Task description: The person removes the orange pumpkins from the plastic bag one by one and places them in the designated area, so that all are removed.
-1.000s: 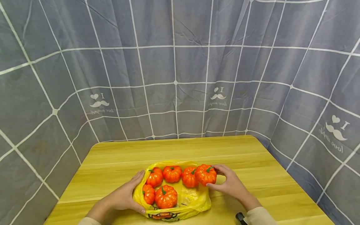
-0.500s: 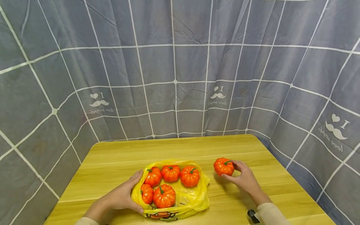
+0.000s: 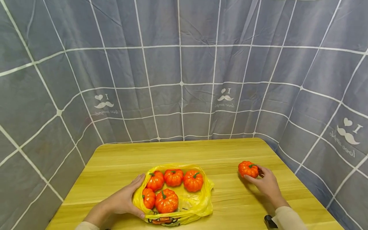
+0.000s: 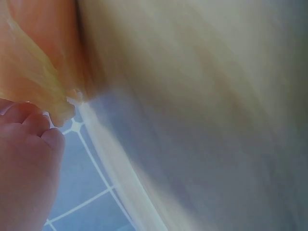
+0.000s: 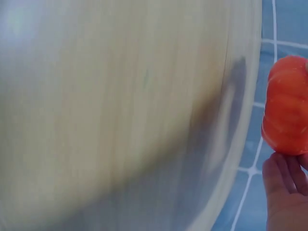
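Note:
To the right of the bag, my right hand point(image 3: 266, 184) grips a small orange toy pumpkin point(image 3: 248, 169) with a green stem, thumb on the near side and fingers on the far side. The right wrist view shows this pumpkin just beyond the fingertips point(image 5: 276, 168). My left hand point(image 3: 125, 198) holds the left side of a yellow plastic bag point(image 3: 198, 209), thumb in front and fingers behind. Several more pumpkins lie inside the open bag, among them a larger one point(image 3: 166, 201) near the front. In the left wrist view, curled fingers point(image 4: 36, 122) touch the bag's edge.
The bag stands on a wooden table point(image 3: 224, 153) near its front. A grey curtain point(image 3: 198, 67) with white grid lines surrounds the table at the back and sides. A black band point(image 3: 269, 221) sits at the right sleeve.
My right hand has carried the pumpkin from above the bag's right edge out to the right, over the table. The left hand has stayed at the bag.

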`<action>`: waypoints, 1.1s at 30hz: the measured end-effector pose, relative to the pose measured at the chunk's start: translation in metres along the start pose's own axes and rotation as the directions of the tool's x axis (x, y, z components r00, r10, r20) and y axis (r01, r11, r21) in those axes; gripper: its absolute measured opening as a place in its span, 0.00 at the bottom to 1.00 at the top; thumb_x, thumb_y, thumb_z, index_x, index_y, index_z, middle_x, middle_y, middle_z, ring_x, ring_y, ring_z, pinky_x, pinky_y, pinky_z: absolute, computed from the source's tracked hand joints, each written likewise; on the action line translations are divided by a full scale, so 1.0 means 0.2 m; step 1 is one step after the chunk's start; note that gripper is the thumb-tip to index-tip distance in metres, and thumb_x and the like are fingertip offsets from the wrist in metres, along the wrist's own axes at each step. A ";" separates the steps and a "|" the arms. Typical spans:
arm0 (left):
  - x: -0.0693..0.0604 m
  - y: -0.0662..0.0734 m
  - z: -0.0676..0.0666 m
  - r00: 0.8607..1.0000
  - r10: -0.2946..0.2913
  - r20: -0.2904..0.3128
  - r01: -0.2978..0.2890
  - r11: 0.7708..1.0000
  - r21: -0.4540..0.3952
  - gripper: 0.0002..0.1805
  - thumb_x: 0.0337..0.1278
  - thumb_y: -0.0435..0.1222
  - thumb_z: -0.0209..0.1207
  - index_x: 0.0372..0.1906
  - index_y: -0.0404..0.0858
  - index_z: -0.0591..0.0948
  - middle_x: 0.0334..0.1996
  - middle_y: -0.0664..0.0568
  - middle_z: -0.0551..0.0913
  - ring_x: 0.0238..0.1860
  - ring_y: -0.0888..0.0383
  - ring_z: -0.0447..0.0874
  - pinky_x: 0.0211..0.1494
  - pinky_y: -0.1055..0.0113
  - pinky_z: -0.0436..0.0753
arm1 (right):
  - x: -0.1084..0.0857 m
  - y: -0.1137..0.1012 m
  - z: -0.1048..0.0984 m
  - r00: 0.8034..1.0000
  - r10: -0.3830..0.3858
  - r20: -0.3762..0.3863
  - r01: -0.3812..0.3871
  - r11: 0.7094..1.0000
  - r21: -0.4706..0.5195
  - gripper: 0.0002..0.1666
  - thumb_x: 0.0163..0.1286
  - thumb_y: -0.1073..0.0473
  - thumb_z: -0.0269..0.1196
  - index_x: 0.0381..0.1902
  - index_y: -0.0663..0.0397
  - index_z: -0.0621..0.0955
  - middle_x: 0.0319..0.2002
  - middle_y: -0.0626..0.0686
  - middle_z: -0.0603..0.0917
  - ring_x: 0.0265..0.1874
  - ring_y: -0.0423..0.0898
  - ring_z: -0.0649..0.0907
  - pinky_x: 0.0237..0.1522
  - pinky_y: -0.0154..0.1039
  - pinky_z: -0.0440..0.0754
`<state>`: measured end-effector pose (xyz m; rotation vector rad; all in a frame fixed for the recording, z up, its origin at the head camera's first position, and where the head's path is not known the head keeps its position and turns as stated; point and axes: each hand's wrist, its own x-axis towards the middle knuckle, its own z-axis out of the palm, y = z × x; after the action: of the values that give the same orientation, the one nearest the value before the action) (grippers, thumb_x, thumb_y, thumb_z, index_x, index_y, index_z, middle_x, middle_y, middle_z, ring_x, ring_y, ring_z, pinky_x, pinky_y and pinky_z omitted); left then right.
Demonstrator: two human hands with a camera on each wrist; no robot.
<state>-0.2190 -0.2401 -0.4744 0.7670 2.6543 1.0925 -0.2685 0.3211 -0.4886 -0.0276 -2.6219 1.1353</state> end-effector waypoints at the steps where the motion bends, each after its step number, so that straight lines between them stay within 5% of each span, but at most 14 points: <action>1: 0.00 0.00 0.00 1.000 0.007 -0.002 -0.007 1.000 0.001 0.76 0.29 0.57 0.81 0.79 0.28 0.48 0.78 0.31 0.45 0.77 0.32 0.39 0.70 0.46 0.44 | 0.00 0.01 -0.01 1.000 0.010 0.002 -0.010 1.000 -0.003 0.50 0.60 0.47 0.75 0.65 0.78 0.69 0.58 0.76 0.75 0.57 0.68 0.77 0.59 0.60 0.75; 10: -0.04 -0.01 -0.02 1.000 -0.017 -0.003 0.017 1.000 0.016 0.76 0.29 0.58 0.80 0.79 0.29 0.48 0.78 0.32 0.44 0.77 0.35 0.39 0.70 0.43 0.44 | 0.07 0.07 -0.08 0.994 0.104 0.035 -0.102 0.994 -0.040 0.56 0.62 0.42 0.73 0.68 0.82 0.63 0.62 0.81 0.68 0.61 0.73 0.70 0.63 0.64 0.68; 19: -0.05 -0.03 -0.03 1.000 0.006 0.006 -0.006 1.000 -0.011 0.75 0.31 0.57 0.80 0.79 0.29 0.48 0.78 0.32 0.43 0.77 0.34 0.37 0.68 0.72 0.38 | 0.11 0.12 -0.10 0.990 0.135 0.050 -0.129 0.986 -0.110 0.56 0.64 0.44 0.71 0.67 0.86 0.61 0.61 0.85 0.64 0.61 0.77 0.66 0.64 0.67 0.65; 26: -0.05 -0.01 -0.03 1.000 0.001 0.012 -0.001 1.000 -0.025 0.74 0.32 0.55 0.81 0.79 0.29 0.48 0.78 0.32 0.43 0.77 0.34 0.37 0.71 0.58 0.40 | 0.12 0.15 -0.10 0.985 0.151 0.078 -0.138 0.979 -0.148 0.57 0.67 0.44 0.67 0.68 0.89 0.56 0.63 0.87 0.61 0.62 0.79 0.64 0.66 0.67 0.62; 33: -0.05 -0.01 -0.02 1.000 0.001 0.009 -0.001 1.000 -0.024 0.74 0.31 0.55 0.81 0.79 0.29 0.48 0.78 0.32 0.44 0.77 0.33 0.38 0.71 0.62 0.41 | 0.13 0.15 -0.11 0.981 0.181 0.071 -0.169 0.974 -0.148 0.66 0.64 0.37 0.69 0.73 0.82 0.50 0.67 0.84 0.58 0.66 0.78 0.61 0.67 0.68 0.60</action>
<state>-0.2128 -0.2492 -0.4728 0.7673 2.6291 1.1160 -0.2894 0.3615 -0.4892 -0.2506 -2.8173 1.0220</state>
